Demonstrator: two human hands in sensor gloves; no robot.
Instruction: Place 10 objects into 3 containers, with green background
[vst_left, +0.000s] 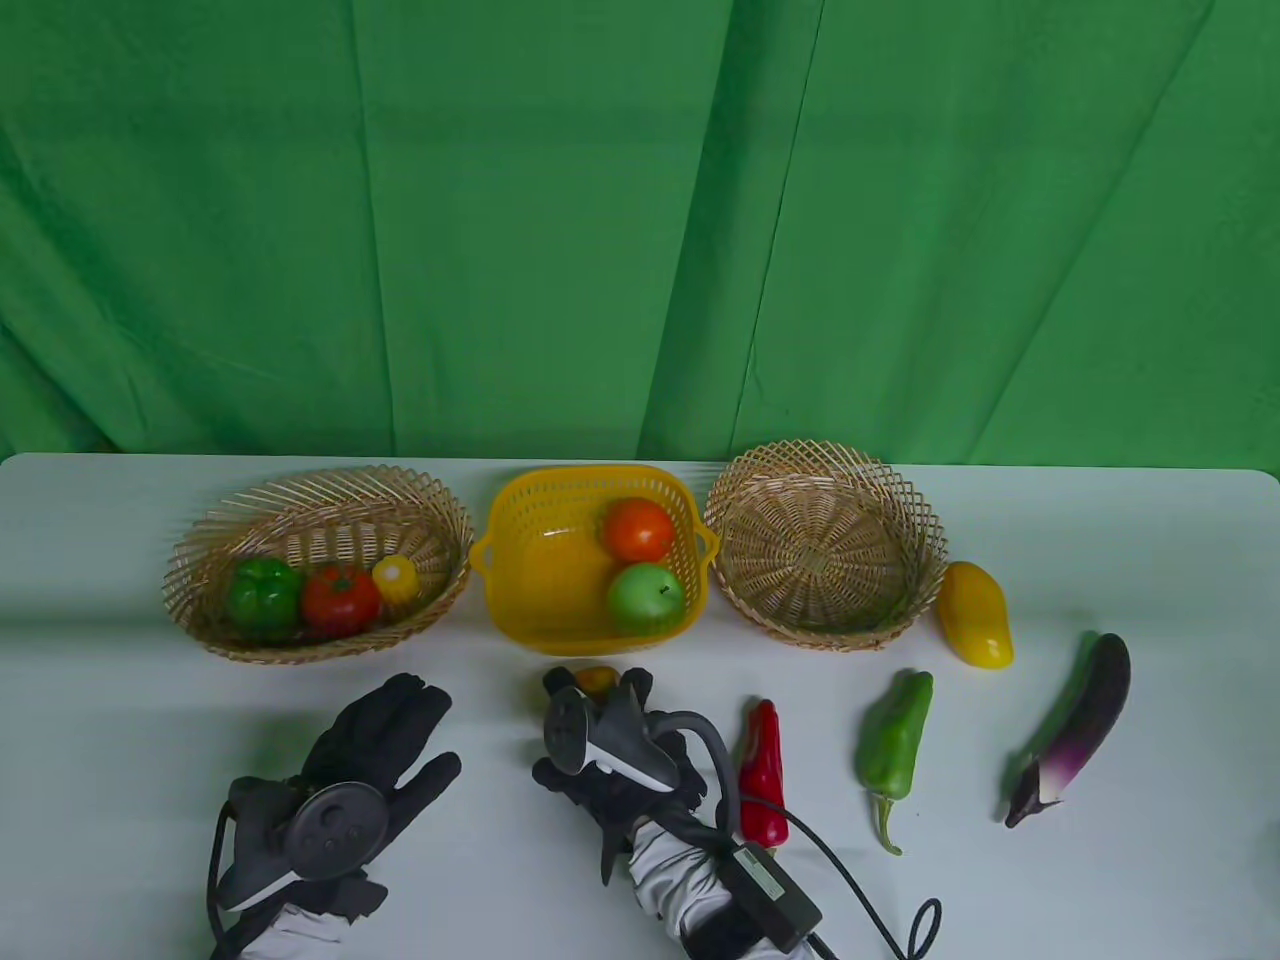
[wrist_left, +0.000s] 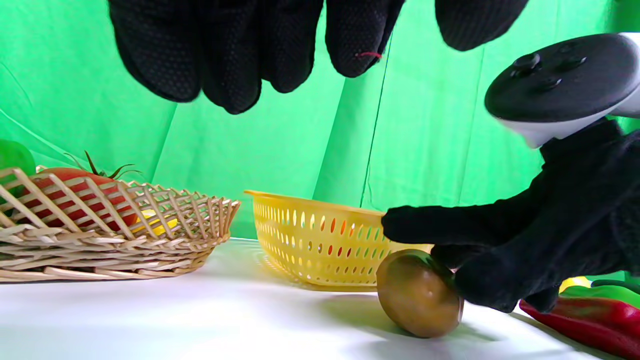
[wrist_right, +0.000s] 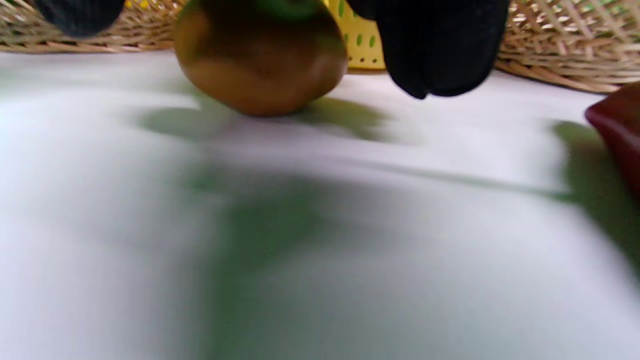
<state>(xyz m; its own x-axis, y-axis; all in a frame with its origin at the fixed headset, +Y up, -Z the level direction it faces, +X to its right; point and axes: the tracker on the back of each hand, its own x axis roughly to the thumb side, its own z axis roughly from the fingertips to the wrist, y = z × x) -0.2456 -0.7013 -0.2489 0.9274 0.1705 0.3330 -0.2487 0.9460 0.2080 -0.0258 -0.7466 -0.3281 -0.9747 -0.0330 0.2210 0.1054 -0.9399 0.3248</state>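
Observation:
A brown round fruit (vst_left: 597, 680) lies on the white table just in front of the yellow plastic basket (vst_left: 590, 478). My right hand (vst_left: 600, 700) reaches over it with fingers spread to either side. In the right wrist view the fruit (wrist_right: 260, 65) sits between a fingertip (wrist_right: 440, 50) and another at the top left, with gaps on both sides. In the left wrist view the fruit (wrist_left: 417, 295) rests on the table with my right hand's fingers (wrist_left: 450, 227) over it. My left hand (vst_left: 425, 730) lies open and empty on the table.
The left wicker basket (vst_left: 320, 482) holds a green bell pepper (vst_left: 263, 592), a tomato (vst_left: 340, 598) and a small yellow fruit (vst_left: 395, 577). The yellow basket holds an orange (vst_left: 638, 528) and a green apple (vst_left: 646, 597). The right wicker basket (vst_left: 825, 456) holds nothing. A mango (vst_left: 975, 613), red pepper (vst_left: 762, 772), green pepper (vst_left: 895, 745) and eggplant (vst_left: 1075, 740) lie to the right.

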